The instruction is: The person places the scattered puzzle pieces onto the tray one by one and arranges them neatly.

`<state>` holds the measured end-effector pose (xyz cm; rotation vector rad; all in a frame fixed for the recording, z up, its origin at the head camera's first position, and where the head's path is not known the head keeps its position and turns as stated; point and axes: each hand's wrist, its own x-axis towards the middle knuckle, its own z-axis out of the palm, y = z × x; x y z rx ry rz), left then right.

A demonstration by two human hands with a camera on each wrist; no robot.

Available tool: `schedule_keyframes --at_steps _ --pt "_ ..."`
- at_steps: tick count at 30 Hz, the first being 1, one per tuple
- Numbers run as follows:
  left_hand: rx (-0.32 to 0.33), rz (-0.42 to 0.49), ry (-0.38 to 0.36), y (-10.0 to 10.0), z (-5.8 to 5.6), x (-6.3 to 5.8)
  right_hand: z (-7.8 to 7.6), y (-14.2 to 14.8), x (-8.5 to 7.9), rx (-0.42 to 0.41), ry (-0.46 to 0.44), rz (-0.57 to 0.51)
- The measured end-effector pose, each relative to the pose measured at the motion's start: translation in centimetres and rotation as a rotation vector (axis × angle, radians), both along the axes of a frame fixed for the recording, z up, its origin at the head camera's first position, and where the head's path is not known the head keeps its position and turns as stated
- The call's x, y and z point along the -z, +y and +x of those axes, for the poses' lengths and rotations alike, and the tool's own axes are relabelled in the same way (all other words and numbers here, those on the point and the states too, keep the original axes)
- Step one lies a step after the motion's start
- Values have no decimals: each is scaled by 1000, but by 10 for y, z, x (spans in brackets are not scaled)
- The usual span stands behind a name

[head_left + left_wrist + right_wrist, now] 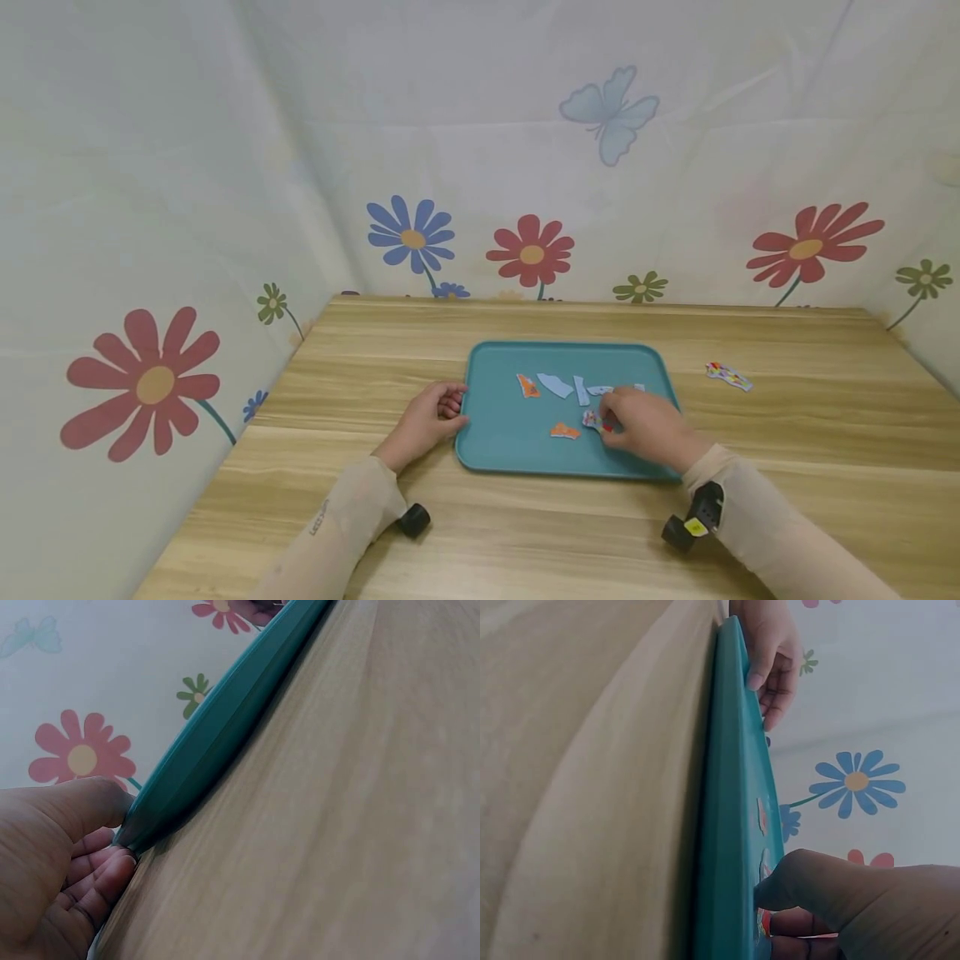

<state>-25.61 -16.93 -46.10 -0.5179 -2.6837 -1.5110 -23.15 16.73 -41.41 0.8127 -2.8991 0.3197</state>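
Note:
My left hand (423,423) grips the left rim of a teal rectangular tray (502,437), thumb against the rim and fingers curled at its edge. Over the right half of the tray, my right hand (651,429) pinches a small multicoloured paper piece (591,419); the fingers partly cover it. In the right wrist view, red shows on the piece (765,921) by the fingertips. To the left of that hand lie an orange scrap (565,432) and another orange scrap (528,386). Several pale irregular scraps, such as a wide one (555,385) and a narrow strip (581,391), lie farther back.
A patterned multicoloured cutout (727,377) lies on the wooden table (810,433), right of the tray. Behind the table hangs a pale curtain (465,150) printed with flowers and a butterfly. Both wrists carry black devices, the right one (705,508) on a strap.

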Motion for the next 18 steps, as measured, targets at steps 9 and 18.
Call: schedule_keyframes --at_steps 9,18 --pt "2 3 -12 1 -1 -1 0 -3 8 -2 77 30" --pt "-11 1 -18 1 -1 0 1 -2 7 -2 81 22"
